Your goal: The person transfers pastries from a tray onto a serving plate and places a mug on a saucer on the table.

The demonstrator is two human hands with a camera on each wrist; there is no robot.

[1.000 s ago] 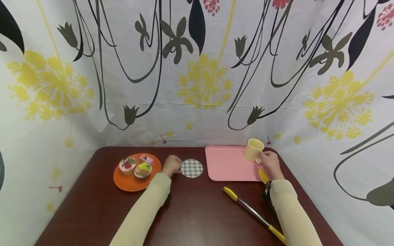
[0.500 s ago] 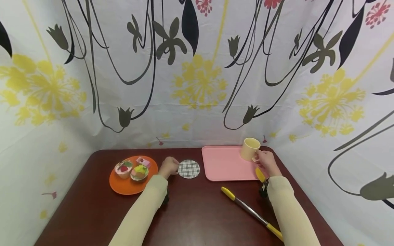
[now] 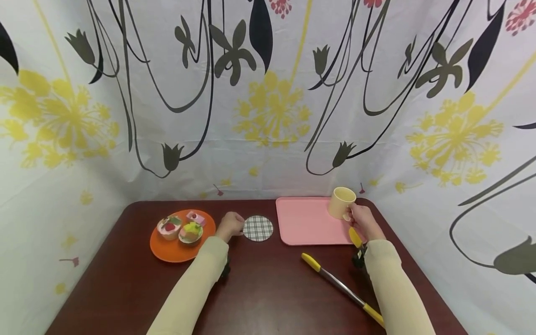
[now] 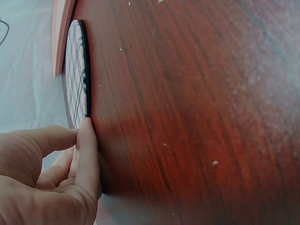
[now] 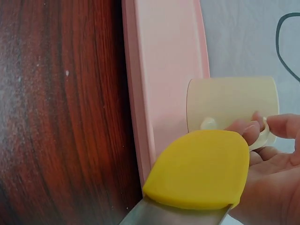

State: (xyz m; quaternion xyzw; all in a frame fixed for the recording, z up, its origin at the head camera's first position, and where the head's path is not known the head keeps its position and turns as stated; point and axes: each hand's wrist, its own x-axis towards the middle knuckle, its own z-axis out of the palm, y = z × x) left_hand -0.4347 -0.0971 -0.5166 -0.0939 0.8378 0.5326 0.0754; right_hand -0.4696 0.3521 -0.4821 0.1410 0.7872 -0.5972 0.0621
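Observation:
My left hand (image 3: 230,226) pinches the near-left edge of a round plaid coaster (image 3: 258,228) lying flat on the table. In the left wrist view, thumb and fingers meet at the rim of that coaster (image 4: 76,75). Over on the right, my right hand (image 3: 363,221) holds a cream mug (image 3: 342,203) by its handle. The mug stands upright at the right end of a pink tray (image 3: 307,223). Seen from the right wrist, fingers curl round the handle of the mug (image 5: 232,101), partly hidden behind a yellow tong tip (image 5: 201,168).
Tongs with yellow ends (image 3: 341,287) lie spread on the table (image 3: 259,293), partly under the right forearm. An orange plate (image 3: 165,250) with several small toy cakes sits left of the left hand. A flower-patterned curtain (image 3: 268,172) closes off the back and sides.
The head view has shifted slightly. Both hands keep their places at the coaster and the mug, and neither thing has visibly moved on the table or tray.

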